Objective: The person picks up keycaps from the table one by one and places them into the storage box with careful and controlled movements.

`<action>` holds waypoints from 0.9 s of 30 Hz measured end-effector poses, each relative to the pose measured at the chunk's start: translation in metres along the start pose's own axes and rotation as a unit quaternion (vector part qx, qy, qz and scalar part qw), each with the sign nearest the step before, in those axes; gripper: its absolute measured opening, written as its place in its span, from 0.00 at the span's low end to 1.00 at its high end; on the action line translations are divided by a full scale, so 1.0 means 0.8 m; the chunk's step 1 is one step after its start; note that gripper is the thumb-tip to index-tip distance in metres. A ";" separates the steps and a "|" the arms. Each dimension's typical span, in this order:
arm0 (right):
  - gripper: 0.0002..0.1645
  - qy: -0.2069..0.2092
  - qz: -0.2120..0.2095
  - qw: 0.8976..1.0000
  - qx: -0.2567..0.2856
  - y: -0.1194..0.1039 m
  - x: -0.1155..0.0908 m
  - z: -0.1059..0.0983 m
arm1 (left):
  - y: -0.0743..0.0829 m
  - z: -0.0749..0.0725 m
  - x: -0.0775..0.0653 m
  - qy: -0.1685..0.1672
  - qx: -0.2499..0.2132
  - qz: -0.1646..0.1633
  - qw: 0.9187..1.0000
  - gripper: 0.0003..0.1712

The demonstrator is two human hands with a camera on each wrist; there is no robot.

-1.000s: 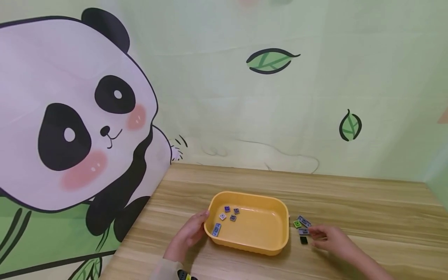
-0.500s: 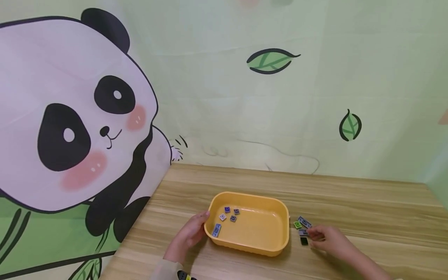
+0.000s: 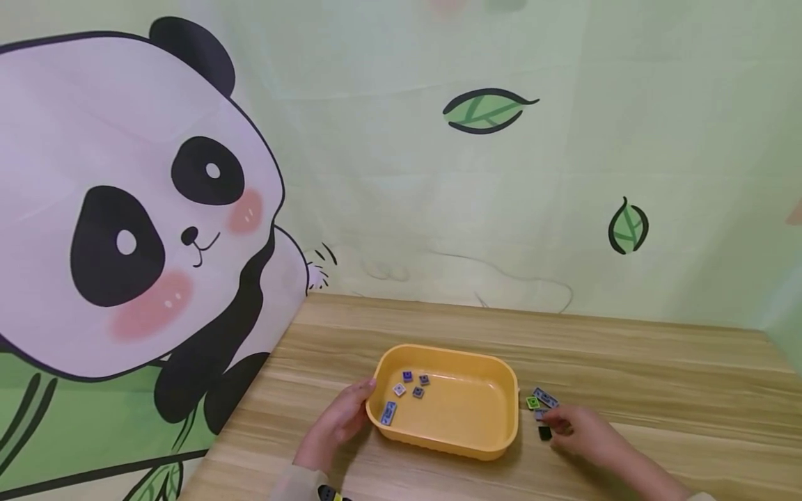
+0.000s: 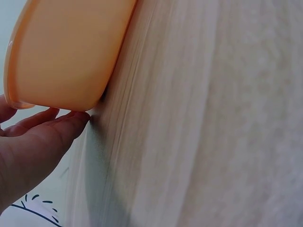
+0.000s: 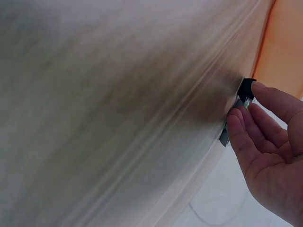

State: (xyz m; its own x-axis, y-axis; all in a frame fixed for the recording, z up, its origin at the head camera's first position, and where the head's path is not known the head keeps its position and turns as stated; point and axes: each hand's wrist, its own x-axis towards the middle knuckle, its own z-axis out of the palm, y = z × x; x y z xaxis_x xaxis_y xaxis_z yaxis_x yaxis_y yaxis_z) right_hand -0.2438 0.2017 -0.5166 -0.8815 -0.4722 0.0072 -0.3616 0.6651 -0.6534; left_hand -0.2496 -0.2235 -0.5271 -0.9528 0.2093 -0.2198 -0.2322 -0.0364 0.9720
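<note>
In the head view my left hand [image 3: 336, 422] grips the left end of the yellow plastic tray [image 3: 454, 445]. The left wrist view has its fingertips against the tray's outer wall [image 4: 61, 56]. My right hand [image 3: 585, 435] is low over the table, right of the tray. Its fingertips overlap a small grey-blue block [image 3: 540, 415] and hide part of it. A black block [image 3: 545, 433] lies by the thumb, which stands apart from the fingers in the right wrist view. Just beyond are a green square block [image 3: 532, 403] and a longer grey-blue block [image 3: 546, 397].
Inside the tray, at its left, lie a long grey-blue block [image 3: 388, 413], a dark blue square block [image 3: 407, 376], a pale square block [image 3: 399, 390] and small grey blocks [image 3: 418, 392]. A panda-printed cloth [image 3: 401, 174] hangs behind the wooden table [image 3: 677, 376].
My right hand has shifted slightly left, covering more of the small grey-blue block. The left hand stays on the tray, and the blocks in the tray keep their places.
</note>
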 end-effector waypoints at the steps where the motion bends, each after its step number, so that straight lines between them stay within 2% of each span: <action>1: 0.19 0.000 -0.003 1.000 -0.003 0.000 0.000 0.001 | 0.000 0.000 0.000 0.001 0.000 -0.001 1.000 0.33; 7: 0.19 -0.005 -0.013 1.000 -0.023 -0.002 0.002 0.005 | 0.000 0.001 -0.004 -0.002 0.003 -0.007 1.000 0.32; 15: 0.17 -0.011 0.014 0.999 -0.037 -0.007 0.009 0.006 | 0.002 0.000 -0.001 0.014 0.003 -0.007 1.000 0.33; 21: 0.17 -0.009 0.010 0.999 -0.043 -0.007 0.009 0.006 | 0.003 0.002 -0.001 0.004 0.005 -0.009 1.000 0.33; 27: 0.17 -0.004 0.008 0.999 -0.038 -0.007 0.008 0.005 | 0.003 0.003 -0.002 0.007 0.003 -0.010 1.000 0.33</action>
State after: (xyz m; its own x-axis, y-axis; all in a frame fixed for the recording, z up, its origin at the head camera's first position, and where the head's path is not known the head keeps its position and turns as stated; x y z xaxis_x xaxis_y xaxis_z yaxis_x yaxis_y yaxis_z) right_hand -0.2464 0.1928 -0.5157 -0.8848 -0.4659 -0.0089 -0.3702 0.7144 -0.5938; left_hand -0.2481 -0.2219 -0.5244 -0.9508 0.1959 -0.2400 -0.2500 -0.0275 0.9679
